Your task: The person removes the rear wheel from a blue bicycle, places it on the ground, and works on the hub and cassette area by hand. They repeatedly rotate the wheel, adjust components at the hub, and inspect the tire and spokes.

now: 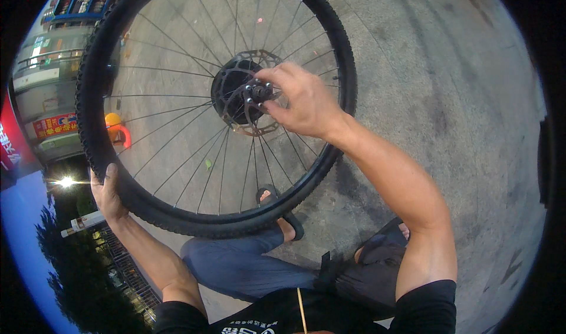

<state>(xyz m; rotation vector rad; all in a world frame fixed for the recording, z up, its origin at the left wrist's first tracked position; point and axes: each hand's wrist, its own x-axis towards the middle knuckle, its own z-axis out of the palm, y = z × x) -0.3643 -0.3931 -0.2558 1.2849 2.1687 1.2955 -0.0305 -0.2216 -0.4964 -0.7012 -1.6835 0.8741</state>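
A bicycle wheel (346, 57) with a black knobby tyre and thin dark spokes stands tilted in front of me. My left hand (109, 194) grips the tyre at its lower left, thumb on the near side and fingers partly hidden behind. At the wheel's middle is a black hub (221, 95) with a metal disc brake rotor (265, 129) around it. My right hand (302, 98) has thumb and fingers closed around the near end of the hub, beside several small silver bolts. The palm hides part of the rotor.
Grey paved ground (448, 128) spreads under the wheel and to the right. My sandalled foot (266, 195) is close below the tyre, with my bent legs (242, 266) nearer. Shop fronts, an orange-and-red object (119, 132) and a bright lamp (66, 182) are at the left.
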